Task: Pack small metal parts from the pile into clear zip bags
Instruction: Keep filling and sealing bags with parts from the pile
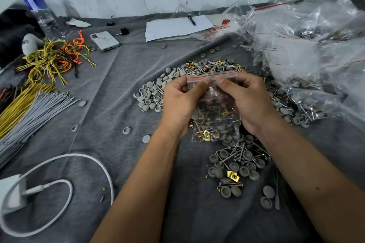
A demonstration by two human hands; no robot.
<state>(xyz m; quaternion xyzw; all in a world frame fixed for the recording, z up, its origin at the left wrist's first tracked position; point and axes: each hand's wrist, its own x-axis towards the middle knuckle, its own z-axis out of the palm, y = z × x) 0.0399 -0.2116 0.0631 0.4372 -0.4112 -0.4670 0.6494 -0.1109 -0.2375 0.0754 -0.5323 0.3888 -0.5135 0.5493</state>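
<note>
A clear zip bag [215, 112] with a red seal strip hangs in front of me, its lower half filled with screws, gold clips and grey caps. My left hand [181, 102] pinches the seal near its left end, thumb on the near side. My right hand [246, 102] pinches the seal to the right of the middle. Behind and under the bag lies the pile of parts [199, 71]: grey round caps, screws and gold square clips. A smaller heap of the same parts [237, 163] sits nearer to me.
A heap of clear bags [308, 49], some filled, covers the right side. Bundles of grey, yellow and orange ties [35, 92] lie at left. A white charger and cable [59, 183], a phone [104, 40], a water bottle [37, 12] and paper with a pen [177, 25] rest on the grey cloth.
</note>
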